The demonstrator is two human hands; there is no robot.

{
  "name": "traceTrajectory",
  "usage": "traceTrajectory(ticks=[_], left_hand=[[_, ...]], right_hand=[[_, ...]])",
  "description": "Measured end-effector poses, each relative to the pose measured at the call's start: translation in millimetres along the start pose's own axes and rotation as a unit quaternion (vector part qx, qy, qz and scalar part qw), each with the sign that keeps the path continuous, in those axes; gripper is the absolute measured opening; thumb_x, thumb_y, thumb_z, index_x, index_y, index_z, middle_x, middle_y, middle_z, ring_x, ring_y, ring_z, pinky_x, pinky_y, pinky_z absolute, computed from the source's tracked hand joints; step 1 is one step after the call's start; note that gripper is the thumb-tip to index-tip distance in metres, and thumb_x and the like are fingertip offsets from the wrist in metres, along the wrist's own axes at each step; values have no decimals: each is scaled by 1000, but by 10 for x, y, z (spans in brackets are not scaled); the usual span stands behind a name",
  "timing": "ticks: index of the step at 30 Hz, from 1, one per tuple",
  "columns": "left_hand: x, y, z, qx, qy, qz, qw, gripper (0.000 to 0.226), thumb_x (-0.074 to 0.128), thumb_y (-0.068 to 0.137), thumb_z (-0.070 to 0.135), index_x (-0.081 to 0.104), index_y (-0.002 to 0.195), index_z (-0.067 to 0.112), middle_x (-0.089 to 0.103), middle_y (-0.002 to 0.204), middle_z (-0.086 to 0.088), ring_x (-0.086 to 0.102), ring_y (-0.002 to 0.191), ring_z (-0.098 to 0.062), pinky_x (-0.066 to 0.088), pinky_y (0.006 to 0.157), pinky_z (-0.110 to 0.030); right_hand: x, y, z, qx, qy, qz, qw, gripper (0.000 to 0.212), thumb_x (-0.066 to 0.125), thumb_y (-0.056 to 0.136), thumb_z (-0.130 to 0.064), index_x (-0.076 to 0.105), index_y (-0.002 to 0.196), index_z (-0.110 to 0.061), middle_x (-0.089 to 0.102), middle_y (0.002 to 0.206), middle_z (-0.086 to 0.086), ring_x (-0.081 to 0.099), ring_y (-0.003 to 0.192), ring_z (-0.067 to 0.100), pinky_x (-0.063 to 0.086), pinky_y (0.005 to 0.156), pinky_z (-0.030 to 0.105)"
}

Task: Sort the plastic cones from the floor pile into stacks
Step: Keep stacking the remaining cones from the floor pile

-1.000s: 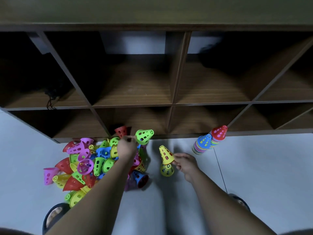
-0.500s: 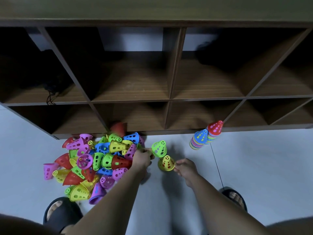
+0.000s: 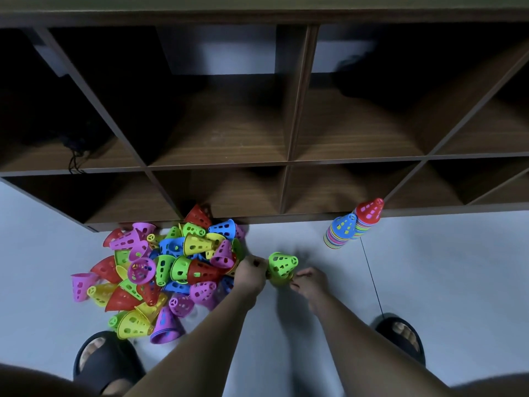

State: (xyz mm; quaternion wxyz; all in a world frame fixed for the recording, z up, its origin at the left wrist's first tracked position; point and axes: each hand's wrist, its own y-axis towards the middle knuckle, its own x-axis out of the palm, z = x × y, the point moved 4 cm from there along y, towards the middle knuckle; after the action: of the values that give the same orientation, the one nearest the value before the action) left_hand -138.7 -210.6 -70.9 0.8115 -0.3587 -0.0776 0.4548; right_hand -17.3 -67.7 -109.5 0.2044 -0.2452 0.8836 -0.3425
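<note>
On the gray floor (image 3: pixel 435 270), just beside the big pile of cones (image 3: pixel 171 270), the left hand (image 3: pixel 250 275) holds a green cone (image 3: pixel 282 264) with curled fingers, set over a yellow cone (image 3: pixel 276 280). The right hand (image 3: pixel 310 282) pinches the yellow cone's bottom edge. A blue-topped stack (image 3: pixel 341 232) and a red-topped stack (image 3: pixel 368 214) stand by the shelf (image 3: pixel 286 161).

No readable text, label, brand, number or sign shows on the plastic cones (image 3: pixel 171 270), the wooden shelf unit (image 3: pixel 289 156), the floor (image 3: pixel 443 282) or the black slippers (image 3: pixel 106 365)
</note>
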Motion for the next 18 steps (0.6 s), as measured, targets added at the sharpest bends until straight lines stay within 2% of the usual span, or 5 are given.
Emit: traceTrajectory(ticks=[3, 6, 10, 14, 18], left_hand=[[-74, -45, 50, -8, -1, 37, 999, 16, 58, 97, 16, 69, 87, 10, 72, 82, -11, 65, 74, -27, 45, 61, -36], [-193, -29, 142, 23, 68, 59, 996, 15, 59, 98, 12, 64, 86, 6, 69, 79, -11, 62, 68, -23, 44, 50, -27], [-476, 89, 277, 60, 169, 83, 980, 23, 61, 99, 20, 70, 79, 11, 73, 72, -7, 72, 69, -27, 57, 56, -36], [-864, 216, 451, 85, 227, 128, 962, 27, 56, 96, 23, 68, 74, 12, 70, 66, -4, 70, 67, -28, 52, 52, -35], [-1207, 322, 545, 81, 247, 167, 951, 22, 53, 101, 19, 66, 85, 13, 67, 68, -2, 61, 55, -15, 39, 42, -24]], right_hand=[[-3, 29, 38, 17, 9, 7, 1000, 20, 66, 87, 17, 62, 82, -2, 63, 75, 20, 66, 65, 29, 61, 54, 31], [21, 25, 100, 43, 6, -11, 999, 24, 57, 92, 15, 56, 79, -5, 59, 69, 19, 60, 57, 25, 54, 54, 33], [122, -68, 242, 93, -59, -78, 991, 17, 54, 98, 5, 55, 85, -7, 61, 70, 17, 62, 56, 24, 53, 48, 30], [307, -195, 286, 101, -138, -129, 977, 16, 55, 95, 0, 63, 81, -2, 66, 67, 15, 62, 48, 20, 44, 37, 21], [577, -304, 276, 77, -210, -186, 957, 13, 55, 97, -7, 64, 87, -7, 67, 70, 8, 63, 52, 16, 41, 39, 19]])
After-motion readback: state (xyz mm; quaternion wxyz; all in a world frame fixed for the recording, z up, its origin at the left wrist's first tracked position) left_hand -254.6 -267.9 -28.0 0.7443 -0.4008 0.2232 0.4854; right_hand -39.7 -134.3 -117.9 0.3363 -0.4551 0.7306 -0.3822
